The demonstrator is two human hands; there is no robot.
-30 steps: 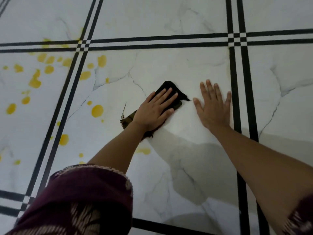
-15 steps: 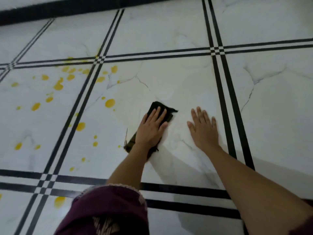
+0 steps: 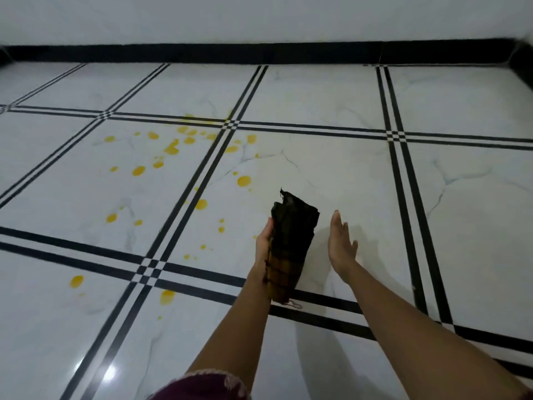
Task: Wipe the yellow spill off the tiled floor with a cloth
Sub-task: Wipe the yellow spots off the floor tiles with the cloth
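A dark folded cloth (image 3: pixel 291 243) with a yellowish lower part is lifted off the floor, and my left hand (image 3: pixel 264 241) grips its left edge. My right hand (image 3: pixel 341 243) is raised beside the cloth on its right, fingers apart, holding nothing. The yellow spill (image 3: pixel 173 148) is a scatter of drops and blobs over the white tiles to the left of and beyond the cloth, with a large drop (image 3: pixel 244 181) just ahead of it and others (image 3: pixel 167 296) near the black lines at lower left.
The white marble-look tiled floor (image 3: pixel 331 174) has black double grout lines (image 3: pixel 202 180). A black skirting (image 3: pixel 259 54) runs along the white wall at the far end. A maroon sleeve (image 3: pixel 202 385) shows at the bottom.
Both hands have come up off the floor. The cloth, pressed flat under my left hand before, now hangs from it. The view has risen and pulled back, showing the wall.
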